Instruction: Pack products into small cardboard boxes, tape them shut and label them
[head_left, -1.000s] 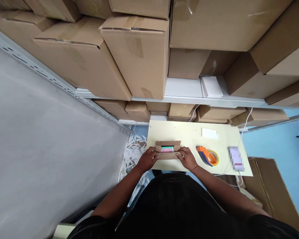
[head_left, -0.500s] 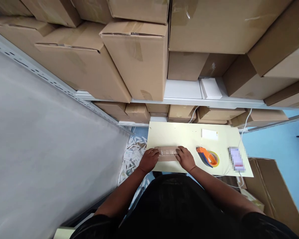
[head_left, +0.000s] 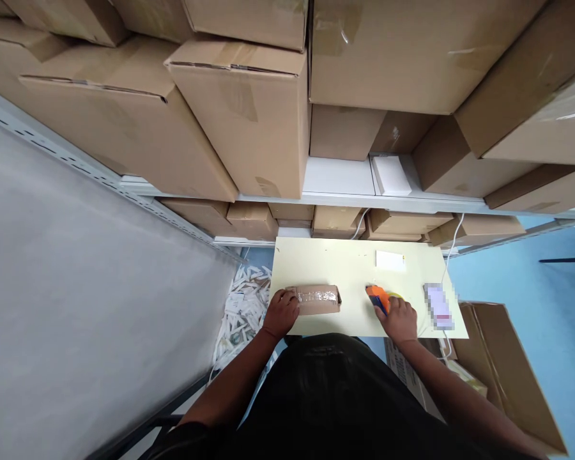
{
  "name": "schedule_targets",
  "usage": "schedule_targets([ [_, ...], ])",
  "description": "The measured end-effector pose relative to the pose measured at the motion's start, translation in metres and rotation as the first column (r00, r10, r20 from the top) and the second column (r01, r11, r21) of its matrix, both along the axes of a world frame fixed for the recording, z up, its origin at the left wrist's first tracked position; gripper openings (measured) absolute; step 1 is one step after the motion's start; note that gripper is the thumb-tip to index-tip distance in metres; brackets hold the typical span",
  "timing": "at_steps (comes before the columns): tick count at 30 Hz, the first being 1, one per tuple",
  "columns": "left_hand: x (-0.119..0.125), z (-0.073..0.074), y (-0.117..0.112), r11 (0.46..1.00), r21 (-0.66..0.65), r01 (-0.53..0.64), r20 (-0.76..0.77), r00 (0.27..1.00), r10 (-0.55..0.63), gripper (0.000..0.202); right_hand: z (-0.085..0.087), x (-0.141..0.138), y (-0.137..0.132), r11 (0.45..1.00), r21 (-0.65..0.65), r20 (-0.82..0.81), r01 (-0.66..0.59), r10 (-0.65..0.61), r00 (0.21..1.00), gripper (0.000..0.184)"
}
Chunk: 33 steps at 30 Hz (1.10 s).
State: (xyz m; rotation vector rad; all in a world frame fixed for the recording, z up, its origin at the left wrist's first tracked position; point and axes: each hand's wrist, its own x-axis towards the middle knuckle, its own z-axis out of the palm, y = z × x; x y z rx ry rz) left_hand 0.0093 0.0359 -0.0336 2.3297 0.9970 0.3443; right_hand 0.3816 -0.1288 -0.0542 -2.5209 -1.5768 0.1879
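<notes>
A small, long cardboard box lies on the pale yellow table, with shiny clear tape along its top. My left hand grips its left end, fingers bent over the top edge. The box's right end shows a dark gap at its edge. To the right, my right hand is closed around the handle of an orange and blue tape dispenser. Part of the yellow tape roll shows behind the fingers; the rest is hidden by the hand.
A white card-like item and a blurred phone with a white cable lie on the table. Shelves of cardboard boxes rise behind. White scraps cover the floor at left; an open carton stands at right.
My right hand has left the box's right end and moved right onto the tape dispenser, taking hold of it. My left hand stays at the box's left end. The view has shifted slightly.
</notes>
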Motion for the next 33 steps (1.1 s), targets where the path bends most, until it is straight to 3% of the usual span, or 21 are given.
schedule_targets([
  [4,0.007,0.009,-0.007,0.992,0.009,-0.125,-0.046,0.991,0.125,0.017,-0.025,0.028,-0.017,0.977,-0.211,0.072,-0.02,0.036,0.997,0.037],
  [8,0.013,0.013,-0.017,0.975,0.017,-0.221,-0.127,0.967,0.221,0.022,-0.027,0.027,-0.008,0.982,-0.173,0.043,-0.076,0.084,0.995,0.029],
  [11,0.017,0.011,-0.021,0.961,-0.035,-0.273,-0.191,0.946,0.261,0.023,-0.005,0.031,0.001,0.993,-0.065,-0.136,-0.099,0.09,0.987,0.031],
  [16,0.022,0.019,-0.014,0.871,-0.206,-0.446,-0.212,0.889,0.405,0.021,0.062,0.012,0.036,0.996,0.062,-0.529,-0.064,0.087,0.844,0.03],
  [18,0.022,0.026,-0.008,0.798,-0.336,-0.5,-0.186,0.866,0.464,0.018,0.088,-0.013,0.059,0.993,0.062,-0.631,-0.101,0.117,0.767,0.035],
  [19,0.022,0.028,-0.004,0.73,-0.447,-0.518,-0.166,0.849,0.501,0.018,0.097,-0.027,0.072,0.988,0.061,-0.668,-0.139,0.144,0.73,0.039],
  [22,0.02,0.03,0.003,0.415,-0.778,-0.472,-0.13,0.767,0.628,0.027,0.112,-0.068,0.107,0.943,0.069,-0.741,-0.325,0.266,0.617,0.043],
  [24,0.016,0.029,0.005,0.277,-0.865,-0.419,-0.131,0.72,0.681,0.039,0.11,-0.087,0.123,0.906,0.07,-0.748,-0.418,0.325,0.578,0.044],
  [26,0.012,0.029,0.003,0.221,-0.911,-0.348,-0.092,0.694,0.714,0.051,0.103,-0.099,0.133,0.877,0.053,-0.739,-0.478,0.357,0.572,0.044],
  [29,0.005,0.031,-0.004,0.148,-0.981,-0.127,0.041,0.606,0.794,0.059,0.091,-0.107,0.137,0.847,0.009,-0.723,-0.532,0.373,0.582,0.045],
  [33,0.002,0.032,-0.014,0.131,-0.99,0.045,0.136,0.488,0.862,0.052,0.087,-0.11,0.14,0.829,-0.033,-0.719,-0.558,0.368,0.589,0.046],
])
